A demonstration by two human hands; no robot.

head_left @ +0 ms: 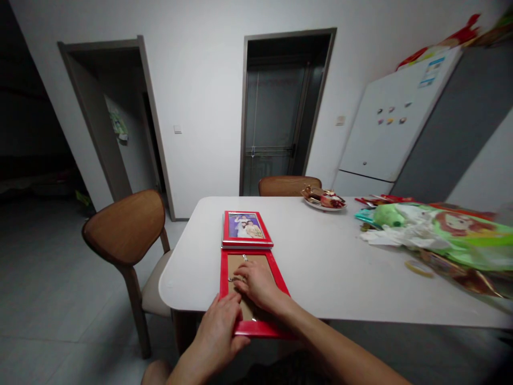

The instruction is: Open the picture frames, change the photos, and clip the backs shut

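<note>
A red picture frame (284,279) lies face down at the near table edge, its brown backing board (261,260) and a small metal hanger (245,258) showing. My left hand (219,327) grips the frame's near left corner, fingers over the rim and thumb at the front edge. My right hand (258,283) rests over the backing with bent fingers drawn together by a small metal piece (231,279); whatever lies under its fingertips is hidden. Just beyond, a second red frame (226,230) lies face up with a photo (247,226) of people in it, touching or nearly touching the first.
The white table (320,256) carries a plate (325,206) with wrapped items at the far side. Crumpled green and white plastic packaging (433,224) and a yellowish tape ring (419,269) lie to the right. Wooden chairs (128,227) stand left and behind; a fridge (377,123) is back right.
</note>
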